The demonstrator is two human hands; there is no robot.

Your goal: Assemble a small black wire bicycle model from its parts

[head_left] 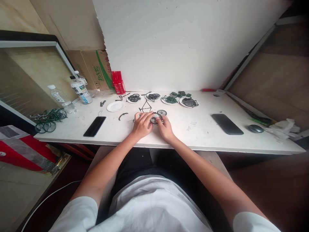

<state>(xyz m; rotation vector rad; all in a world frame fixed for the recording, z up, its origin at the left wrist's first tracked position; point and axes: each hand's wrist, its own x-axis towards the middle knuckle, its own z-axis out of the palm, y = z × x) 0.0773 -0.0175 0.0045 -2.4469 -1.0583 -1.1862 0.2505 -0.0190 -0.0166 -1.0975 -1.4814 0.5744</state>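
Near the table's front edge, my two hands come together over a small black spoked toy bicycle wheel (154, 118). My left hand (142, 125) has its fingers bent and closed at the wheel's left and upper rim. On the other side, my right hand (166, 129) grips the wheel's right edge with thumb and fingers. A second spoked wheel (162, 112) lies just behind my right fingertips. Something dark shows partly at the left of my left hand, mostly hidden. Beyond the hands lies a thin dark bicycle frame (145, 106), and a curved black part (123, 116) is to the left.
White plates (115, 106) stand along the back, several holding black or green parts (169, 99). A phone (94, 126) lies left and a black slab-like device (227, 124) right, near a mouse (256, 129). Assembled green toy bicycles (49, 121) and bottles (81, 90) stand far left.
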